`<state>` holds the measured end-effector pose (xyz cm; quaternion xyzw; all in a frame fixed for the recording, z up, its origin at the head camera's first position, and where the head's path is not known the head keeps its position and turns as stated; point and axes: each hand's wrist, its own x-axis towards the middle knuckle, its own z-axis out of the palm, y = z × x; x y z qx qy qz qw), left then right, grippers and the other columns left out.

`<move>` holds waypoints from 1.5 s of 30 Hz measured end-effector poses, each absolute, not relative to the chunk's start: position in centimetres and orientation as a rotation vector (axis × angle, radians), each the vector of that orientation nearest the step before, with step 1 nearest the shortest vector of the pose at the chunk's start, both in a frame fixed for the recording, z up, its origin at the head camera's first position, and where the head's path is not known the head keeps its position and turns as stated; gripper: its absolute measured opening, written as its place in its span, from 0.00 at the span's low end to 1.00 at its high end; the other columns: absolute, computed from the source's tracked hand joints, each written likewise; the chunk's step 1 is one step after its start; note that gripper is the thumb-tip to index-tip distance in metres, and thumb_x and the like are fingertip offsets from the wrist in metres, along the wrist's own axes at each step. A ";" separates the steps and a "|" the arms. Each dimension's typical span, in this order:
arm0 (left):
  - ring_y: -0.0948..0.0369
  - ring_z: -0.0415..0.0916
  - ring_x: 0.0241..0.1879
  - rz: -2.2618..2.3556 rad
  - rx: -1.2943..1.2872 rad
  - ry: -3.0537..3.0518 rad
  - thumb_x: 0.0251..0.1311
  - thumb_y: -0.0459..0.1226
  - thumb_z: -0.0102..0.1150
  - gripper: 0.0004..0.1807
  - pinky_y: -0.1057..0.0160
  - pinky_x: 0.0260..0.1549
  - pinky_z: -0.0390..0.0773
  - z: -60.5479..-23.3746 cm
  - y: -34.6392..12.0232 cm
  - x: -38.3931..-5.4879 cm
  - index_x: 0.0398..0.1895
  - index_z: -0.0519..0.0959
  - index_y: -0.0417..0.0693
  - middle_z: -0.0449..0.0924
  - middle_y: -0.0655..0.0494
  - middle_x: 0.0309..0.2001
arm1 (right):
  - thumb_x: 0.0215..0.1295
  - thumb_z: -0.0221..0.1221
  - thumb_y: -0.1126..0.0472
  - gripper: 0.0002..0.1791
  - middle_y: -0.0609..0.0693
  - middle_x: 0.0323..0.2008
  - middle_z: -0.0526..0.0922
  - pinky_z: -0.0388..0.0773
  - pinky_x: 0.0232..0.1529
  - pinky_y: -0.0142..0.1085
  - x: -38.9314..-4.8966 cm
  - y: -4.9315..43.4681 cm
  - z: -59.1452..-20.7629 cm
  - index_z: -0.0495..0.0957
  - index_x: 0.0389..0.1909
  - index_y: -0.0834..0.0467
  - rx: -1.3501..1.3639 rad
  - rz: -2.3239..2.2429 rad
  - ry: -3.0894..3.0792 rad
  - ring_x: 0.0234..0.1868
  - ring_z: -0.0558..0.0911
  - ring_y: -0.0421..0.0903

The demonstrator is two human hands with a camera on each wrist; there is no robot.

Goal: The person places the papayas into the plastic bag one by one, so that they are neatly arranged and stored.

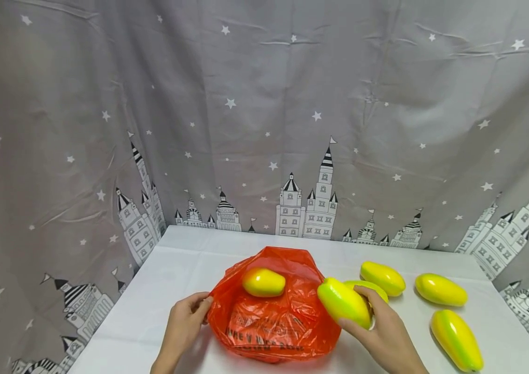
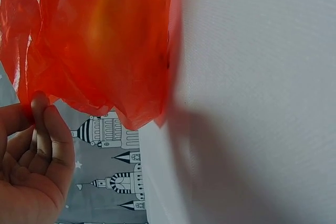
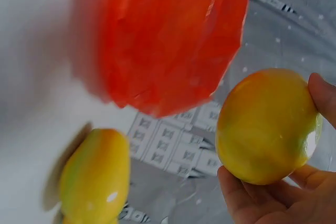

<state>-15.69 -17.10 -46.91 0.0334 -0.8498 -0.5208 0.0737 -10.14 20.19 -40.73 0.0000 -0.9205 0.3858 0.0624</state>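
A red plastic bag [image 1: 269, 322] lies on the table with its mouth spread, dark printing on it. Inside rests one yellow papaya [image 1: 263, 282]. My left hand [image 1: 184, 323] pinches the left edge of the bag's mouth between thumb and fingers; the left wrist view shows the fingertips at the crumpled rim. My right hand [image 1: 381, 332] grips another yellow-green papaya [image 1: 344, 302] at the right edge of the bag's mouth. In the right wrist view, thumb and fingers hold this held papaya [image 3: 268, 127] from opposite sides, above the table.
Several more papayas lie on the right side: a partly hidden papaya [image 1: 368, 289] behind my right hand, a back papaya [image 1: 383, 278], a far-right papaya [image 1: 441, 289] and a front papaya [image 1: 457, 340]. A grey castle-print curtain [image 1: 255, 130] borders the white table [image 1: 152, 291].
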 end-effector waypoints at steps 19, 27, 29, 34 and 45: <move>0.61 0.76 0.23 -1.546 0.075 -2.547 0.68 0.34 0.58 0.13 0.66 0.23 0.79 -47.0 -17.0 -15.5 0.48 0.82 0.32 0.82 0.53 0.27 | 0.56 0.72 0.53 0.34 0.46 0.57 0.78 0.75 0.54 0.46 -15.1 12.3 -38.1 0.74 0.64 0.54 0.591 1.120 -2.661 0.52 0.76 0.44; 0.61 0.76 0.22 -1.562 0.071 -2.514 0.69 0.34 0.58 0.12 0.67 0.23 0.79 -46.9 -16.8 -15.4 0.47 0.82 0.32 0.82 0.53 0.27 | 0.58 0.70 0.50 0.32 0.49 0.54 0.77 0.76 0.50 0.44 -17.6 10.1 -38.8 0.73 0.62 0.56 0.679 1.089 -2.745 0.49 0.75 0.45; 0.61 0.76 0.22 -1.568 0.067 -2.505 0.68 0.34 0.58 0.12 0.66 0.23 0.79 -46.9 -16.7 -15.4 0.47 0.83 0.33 0.82 0.53 0.26 | 0.58 0.70 0.49 0.31 0.48 0.49 0.76 0.75 0.44 0.42 -17.9 9.8 -39.2 0.73 0.60 0.55 0.685 1.054 -2.754 0.44 0.75 0.44; 0.62 0.77 0.22 -1.572 0.075 -2.490 0.68 0.33 0.58 0.11 0.64 0.24 0.81 -47.0 -16.8 -15.4 0.47 0.83 0.33 0.82 0.52 0.27 | 0.56 0.71 0.51 0.31 0.48 0.42 0.73 0.73 0.38 0.39 -18.7 9.0 -40.3 0.75 0.60 0.56 0.754 0.962 -2.779 0.37 0.73 0.44; 0.62 0.77 0.21 -1.558 0.073 -2.479 0.68 0.32 0.58 0.10 0.66 0.23 0.81 -47.0 -16.6 -15.8 0.45 0.83 0.33 0.82 0.52 0.25 | 0.60 0.69 0.48 0.33 0.50 0.49 0.76 0.75 0.48 0.42 -19.7 8.2 -42.3 0.74 0.63 0.58 0.814 0.860 -2.912 0.45 0.74 0.46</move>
